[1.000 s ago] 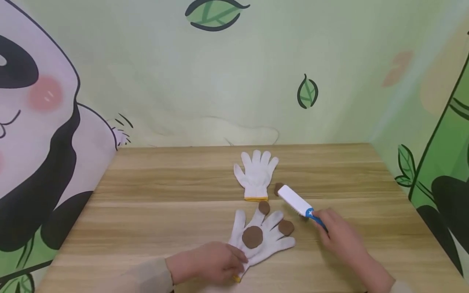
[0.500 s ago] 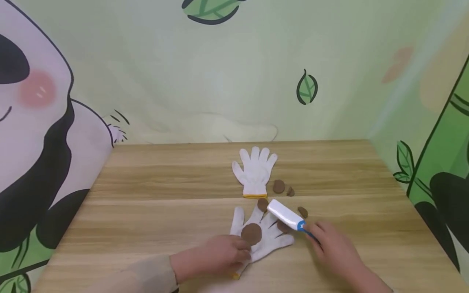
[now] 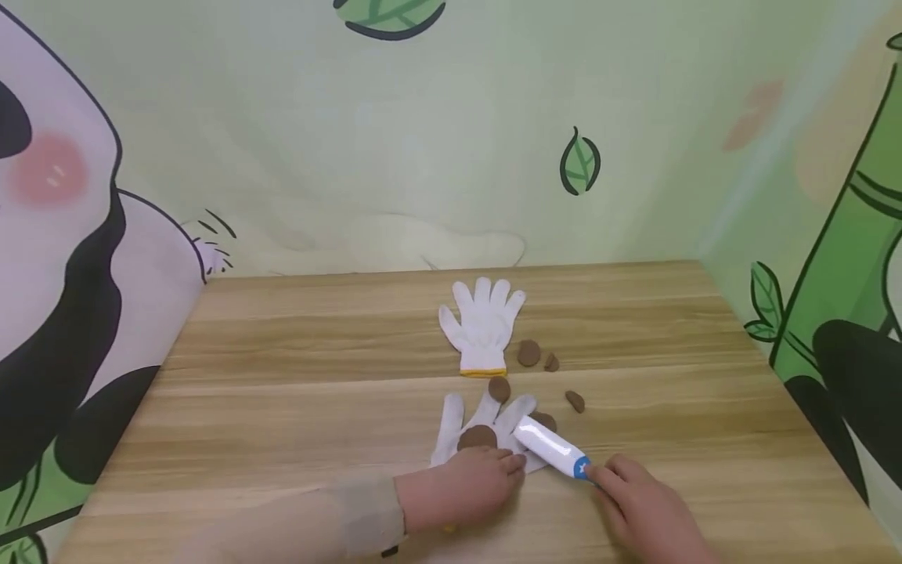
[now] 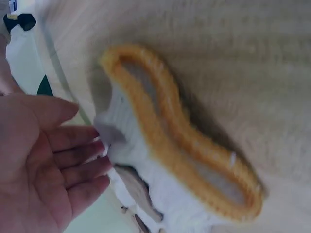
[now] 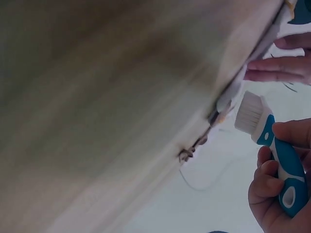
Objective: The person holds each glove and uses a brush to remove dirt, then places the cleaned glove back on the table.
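Observation:
A white knit glove (image 3: 449,427) lies on the table with its fingers pointing away. Flat brown discs sit on it, a large brown disc (image 3: 479,439) on the palm and smaller ones at the fingers. My left hand (image 3: 465,486) reaches across the palm, its fingers fairly straight at the glove's right side. In the left wrist view, the orange-edged cuff (image 4: 165,131) gapes near that hand. My right hand (image 3: 644,501) grips the blue handle of a white-headed brush (image 3: 550,448), whose head overlaps the glove's right-hand fingers. Its pale bristles (image 5: 249,115) show in the right wrist view.
A second white glove (image 3: 485,325) lies farther back, palm area plain. Beside it are a round brown disc (image 3: 529,353) and a small brown piece (image 3: 552,363), with another brown piece (image 3: 575,402) nearer. A painted wall (image 3: 395,157) borders the wooden table (image 3: 282,376).
My left hand has slid right from near the cuff across the glove's palm. The brush has come left and nearer, from beside the loose brown pieces to over the glove's right-hand fingers.

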`<state>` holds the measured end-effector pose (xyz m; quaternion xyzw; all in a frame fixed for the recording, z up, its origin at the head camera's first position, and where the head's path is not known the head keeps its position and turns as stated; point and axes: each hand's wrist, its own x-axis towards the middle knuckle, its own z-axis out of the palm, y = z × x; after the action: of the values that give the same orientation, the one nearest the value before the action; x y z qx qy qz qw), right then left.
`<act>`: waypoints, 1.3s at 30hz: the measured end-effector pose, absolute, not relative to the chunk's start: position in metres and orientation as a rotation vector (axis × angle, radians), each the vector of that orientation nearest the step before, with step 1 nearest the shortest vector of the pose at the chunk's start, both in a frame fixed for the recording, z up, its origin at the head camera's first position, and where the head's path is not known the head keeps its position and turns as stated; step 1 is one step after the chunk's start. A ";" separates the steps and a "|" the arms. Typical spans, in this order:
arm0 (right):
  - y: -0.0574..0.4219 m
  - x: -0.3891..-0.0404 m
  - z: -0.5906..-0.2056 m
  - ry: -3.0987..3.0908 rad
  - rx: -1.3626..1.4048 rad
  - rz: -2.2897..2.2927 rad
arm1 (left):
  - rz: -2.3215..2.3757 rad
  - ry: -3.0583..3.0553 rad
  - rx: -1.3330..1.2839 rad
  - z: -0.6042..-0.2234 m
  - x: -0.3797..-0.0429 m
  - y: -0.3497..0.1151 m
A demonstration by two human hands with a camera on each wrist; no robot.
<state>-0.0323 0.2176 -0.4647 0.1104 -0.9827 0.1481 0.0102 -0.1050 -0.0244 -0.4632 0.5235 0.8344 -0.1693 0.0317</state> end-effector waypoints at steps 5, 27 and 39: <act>0.218 -0.036 -0.464 -3.126 0.316 0.392 | -0.452 2.538 1.576 -0.461 -0.112 -0.024; 0.224 -0.040 -0.463 -2.862 0.314 0.484 | -0.326 2.476 1.471 -0.459 -0.120 -0.023; 0.230 -0.041 -0.465 -2.907 0.271 0.464 | -0.392 2.472 1.412 -0.453 -0.124 -0.010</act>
<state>-0.0407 0.2295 -0.4654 0.0914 -0.9791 0.1562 0.0928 -0.1243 -0.0104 -0.4531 0.4869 0.8525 -0.1351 0.1337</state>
